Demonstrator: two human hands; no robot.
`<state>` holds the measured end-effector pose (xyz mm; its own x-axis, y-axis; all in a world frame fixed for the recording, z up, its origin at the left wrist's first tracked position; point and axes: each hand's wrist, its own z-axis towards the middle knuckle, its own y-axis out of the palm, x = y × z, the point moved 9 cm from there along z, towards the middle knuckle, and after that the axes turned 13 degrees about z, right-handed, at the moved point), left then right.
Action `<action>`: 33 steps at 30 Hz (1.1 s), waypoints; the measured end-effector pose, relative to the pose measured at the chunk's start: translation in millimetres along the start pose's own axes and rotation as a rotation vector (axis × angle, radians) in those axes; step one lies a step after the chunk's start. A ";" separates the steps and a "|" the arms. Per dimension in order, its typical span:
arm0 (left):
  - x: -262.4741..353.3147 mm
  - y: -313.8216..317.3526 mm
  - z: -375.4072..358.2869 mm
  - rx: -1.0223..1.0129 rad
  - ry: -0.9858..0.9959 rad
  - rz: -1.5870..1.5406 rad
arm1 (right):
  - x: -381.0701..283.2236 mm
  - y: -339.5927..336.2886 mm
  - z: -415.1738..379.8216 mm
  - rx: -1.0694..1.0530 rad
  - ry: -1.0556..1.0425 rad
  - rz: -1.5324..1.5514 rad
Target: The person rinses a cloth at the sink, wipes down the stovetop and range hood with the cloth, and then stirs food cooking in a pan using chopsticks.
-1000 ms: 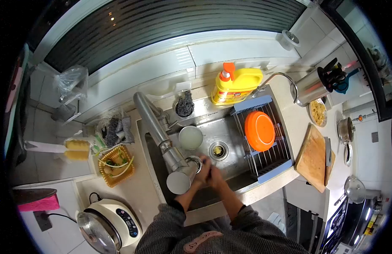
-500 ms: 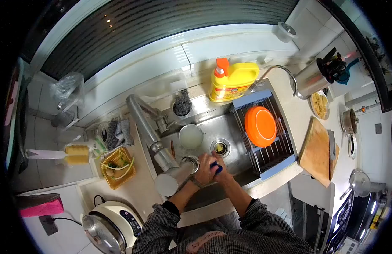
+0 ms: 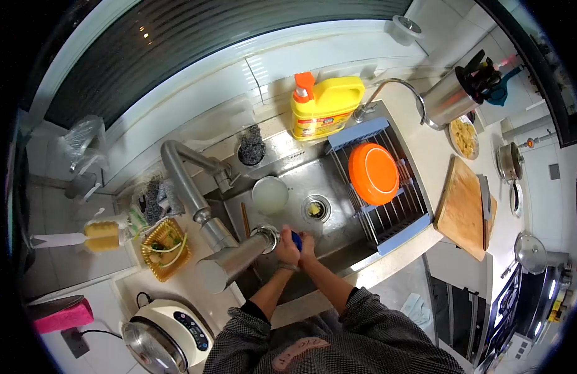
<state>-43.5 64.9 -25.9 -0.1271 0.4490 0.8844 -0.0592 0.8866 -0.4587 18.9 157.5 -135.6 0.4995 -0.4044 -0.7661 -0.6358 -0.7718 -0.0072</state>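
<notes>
Over the front of the steel sink [image 3: 335, 240], my left hand [image 3: 288, 250] and my right hand [image 3: 307, 247] are together, wrapped round a small dark-blue object [image 3: 296, 240]. Fingers cover much of it, so its kind cannot be made out. Just left of my hands is the head of the grey faucet [image 3: 229, 258]. Farther back in the sink, a bowl [image 3: 269, 195] holds cloudy liquid. To its right lies the drain [image 3: 316, 210] with yellowish scraps in it. Chopsticks [image 3: 245, 219] lean at the sink's left side.
An orange basin [image 3: 374, 174] rests upside down on the dish rack [image 3: 388, 234]. Behind the sink stands a yellow detergent jug [image 3: 326, 107]. A cutting board [image 3: 461, 206] with a knife [image 3: 486, 206] lies right; a yellow basket [image 3: 163, 249] and a cooker [image 3: 170, 333] are left.
My hands have shifted slightly left and up, still together round the blue object, which has turned in them. The whole view has shifted a little. The things around the sink stay in place.
</notes>
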 end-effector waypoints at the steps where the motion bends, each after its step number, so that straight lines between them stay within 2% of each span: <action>1: -20.6 0.3 -0.9 0.060 -0.103 -0.058 | -0.2 -0.4 0.7 0.021 -0.017 -0.038; 3: -26.9 -12.5 -4.9 0.123 -0.214 -0.108 | -6.8 -2.9 -5.2 0.061 0.021 -0.018; 4: -29.7 -9.1 -4.3 -0.003 -0.289 0.141 | -1.7 -5.3 -8.7 0.091 0.153 0.113; 5: -32.0 -8.1 -1.5 -0.064 -0.322 0.263 | -3.3 -6.8 -4.3 0.090 0.145 0.117; 6: -34.3 -7.0 1.0 -0.129 -0.350 0.385 | -1.8 -5.9 2.5 0.005 0.119 -0.012; 7: -61.5 -0.2 -3.1 -0.209 -0.557 0.233 | 0.0 -2.0 6.7 -0.084 0.091 -0.139; 8: -56.9 -1.0 0.7 -0.260 -0.492 0.180 | -1.2 -0.3 3.1 -0.100 0.082 -0.133; 10: -46.1 -8.6 10.4 -0.304 -0.423 0.118 | 13.4 13.5 -14.3 -0.317 0.430 0.548; 11: -11.1 -27.0 33.4 -0.165 -0.079 0.160 | -10.3 13.3 -31.5 -0.355 0.508 0.570; 12: 25.6 -45.6 44.6 -0.024 0.259 0.199 | -18.9 7.7 -31.7 -0.361 0.502 0.568; 13: 32.7 -55.6 66.8 0.023 0.253 0.074 | -28.9 9.5 -33.2 -0.428 0.523 0.597; 15: 74.3 -72.3 107.6 0.032 0.269 0.041 | -48.5 16.4 -41.7 -0.496 0.547 0.617; 16: 104.5 -81.3 116.6 -0.010 0.293 0.131 | -67.4 20.4 -48.2 -0.502 0.517 0.654; 19: 81.2 -70.4 146.7 -0.119 0.333 0.257 | -83.5 28.6 -51.1 -0.542 0.488 0.657; 22: 91.6 -76.3 134.6 -0.167 0.452 0.285 | -89.8 45.0 -51.8 -0.589 0.511 0.638; 23: 93.8 -76.5 128.0 -0.236 0.371 0.318 | -89.4 48.5 -54.0 -0.592 0.532 0.650; 27: 97.9 -92.0 98.1 -0.061 0.370 0.328 | -87.6 58.1 -53.9 -0.618 0.541 0.587; 30: 35.6 -70.9 67.5 -0.172 0.454 0.394 | -99.8 60.7 -62.9 -0.620 0.566 0.562; 32: -7.3 -50.6 55.1 -0.406 0.380 0.500 | -91.3 54.5 -56.2 -0.553 0.588 0.511; 33: 24.3 -63.0 53.9 -0.480 0.208 0.354 | -92.2 51.9 -56.5 -0.553 0.591 0.512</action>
<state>-96.1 13.9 19.9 0.1404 0.6938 0.7063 0.4081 0.6094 -0.6797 -26.9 127.0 -29.1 0.5503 -0.8226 -0.1432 -0.5672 -0.4941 0.6589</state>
